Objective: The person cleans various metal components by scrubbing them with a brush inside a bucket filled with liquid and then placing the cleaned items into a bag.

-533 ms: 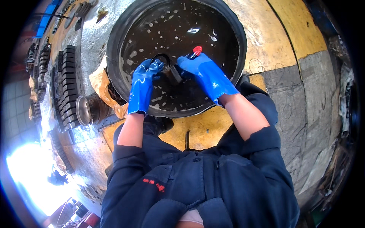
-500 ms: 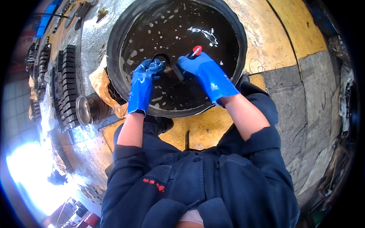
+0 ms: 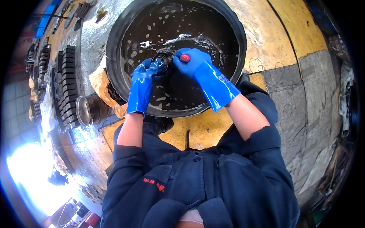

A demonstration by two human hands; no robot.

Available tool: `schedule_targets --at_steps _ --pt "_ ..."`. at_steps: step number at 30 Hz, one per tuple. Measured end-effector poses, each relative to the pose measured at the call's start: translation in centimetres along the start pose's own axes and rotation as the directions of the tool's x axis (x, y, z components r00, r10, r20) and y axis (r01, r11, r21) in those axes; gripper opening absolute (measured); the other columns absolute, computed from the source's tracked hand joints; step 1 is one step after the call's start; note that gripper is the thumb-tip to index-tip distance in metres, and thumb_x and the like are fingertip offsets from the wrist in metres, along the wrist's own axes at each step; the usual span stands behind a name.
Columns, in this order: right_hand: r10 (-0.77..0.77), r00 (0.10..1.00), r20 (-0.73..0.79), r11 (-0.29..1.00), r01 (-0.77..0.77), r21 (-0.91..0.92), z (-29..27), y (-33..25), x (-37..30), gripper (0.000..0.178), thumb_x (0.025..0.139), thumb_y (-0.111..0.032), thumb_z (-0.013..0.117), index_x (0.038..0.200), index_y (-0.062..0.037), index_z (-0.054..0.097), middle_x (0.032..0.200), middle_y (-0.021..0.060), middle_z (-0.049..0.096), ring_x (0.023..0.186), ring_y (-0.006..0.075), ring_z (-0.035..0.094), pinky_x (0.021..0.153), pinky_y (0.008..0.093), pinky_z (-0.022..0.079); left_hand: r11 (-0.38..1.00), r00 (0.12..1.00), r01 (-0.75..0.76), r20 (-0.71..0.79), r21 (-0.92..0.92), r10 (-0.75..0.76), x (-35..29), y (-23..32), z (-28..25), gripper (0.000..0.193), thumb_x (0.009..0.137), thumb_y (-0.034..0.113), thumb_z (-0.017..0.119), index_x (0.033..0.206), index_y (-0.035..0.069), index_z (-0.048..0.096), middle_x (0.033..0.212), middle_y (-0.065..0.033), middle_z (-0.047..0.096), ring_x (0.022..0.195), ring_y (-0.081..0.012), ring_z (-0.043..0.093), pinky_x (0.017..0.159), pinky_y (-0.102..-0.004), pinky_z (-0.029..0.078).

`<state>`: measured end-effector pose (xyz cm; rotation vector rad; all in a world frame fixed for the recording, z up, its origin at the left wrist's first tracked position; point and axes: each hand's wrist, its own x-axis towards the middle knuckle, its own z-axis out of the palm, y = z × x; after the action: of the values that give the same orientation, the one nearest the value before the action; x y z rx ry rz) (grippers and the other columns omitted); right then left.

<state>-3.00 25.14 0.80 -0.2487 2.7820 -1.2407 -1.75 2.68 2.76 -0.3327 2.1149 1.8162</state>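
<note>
Blue-gloved, the left hand (image 3: 147,68) pinches what looks like a dark ring (image 3: 165,57) nearer the tub's (image 3: 114,57) left edge, the right hand (image 3: 194,64) gripping a red-ended handle (image 3: 185,58).

Crumpled tan sheet (image 3: 99,83) beside metal cylinder (image 3: 89,109).

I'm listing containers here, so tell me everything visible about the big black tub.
The tub is round and black, with a thick, uneven rim that looks rubbery. It stands upright on the yellow floor, holding dark liquid with pale patches. The left hand and right hand are over it; whether they touch it is unclear.
</note>
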Motion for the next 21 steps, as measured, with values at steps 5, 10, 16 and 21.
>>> schedule_targets --at_steps 5,10,16,21 --pt "-0.006 0.999 -0.032 0.961 0.015 0.275 -1.0 -1.6 -0.7 0.027 0.101 -0.039 0.073 0.117 -0.0212 0.083 0.114 0.0094 0.082 0.106 0.035 0.079 0.094 0.0436 0.063 0.999 0.999 -0.013 -0.048 0.042 0.015 -0.1 0.0 -0.9 0.043 0.107 0.03 0.075 0.138 0.0 0.074 0.116 -0.0077 0.082 0.102 -0.0161 0.077 0.089 -0.0319 0.061" --pt "-0.033 0.985 -0.172 0.945 0.087 0.315 -0.2 -0.6 -0.2 0.027 0.1 -0.039 0.074 0.115 -0.0186 0.083 0.115 0.0102 0.082 0.104 0.0362 0.078 0.094 0.0439 0.063 0.995 0.999 -0.037 -0.005 0.095 0.037 0.3 -0.2 -0.2 0.049 0.109 0.04 0.074 0.138 0.001 0.074 0.117 -0.0079 0.083 0.106 -0.0175 0.077 0.086 -0.0305 0.058" --pt "0.392 0.884 0.255 0.772 -0.466 0.431 -0.4 0.2 -0.2 0.04 0.099 -0.045 0.072 0.106 -0.0072 0.082 0.103 0.0164 0.083 0.098 0.033 0.079 0.091 0.0416 0.06 0.998 0.998 -0.064 -0.014 0.018 0.064 -0.2 0.0 0.4 0.044 0.106 0.033 0.077 0.136 0.0 0.076 0.115 -0.007 0.081 0.101 -0.0155 0.076 0.089 -0.0312 0.058" --pt "0.356 0.904 0.237 0.686 -0.425 0.59 -1.5 0.3 -2.5 0.047 0.097 -0.046 0.073 0.109 -0.001 0.082 0.102 0.0193 0.083 0.1 0.0348 0.079 0.093 0.042 0.059 0.998 0.994 -0.033 -0.106 0.056 0.039 -0.2 -0.3 0.0 0.042 0.107 0.031 0.076 0.136 0.001 0.076 0.115 -0.0059 0.081 0.102 -0.0147 0.075 0.089 -0.031 0.058"
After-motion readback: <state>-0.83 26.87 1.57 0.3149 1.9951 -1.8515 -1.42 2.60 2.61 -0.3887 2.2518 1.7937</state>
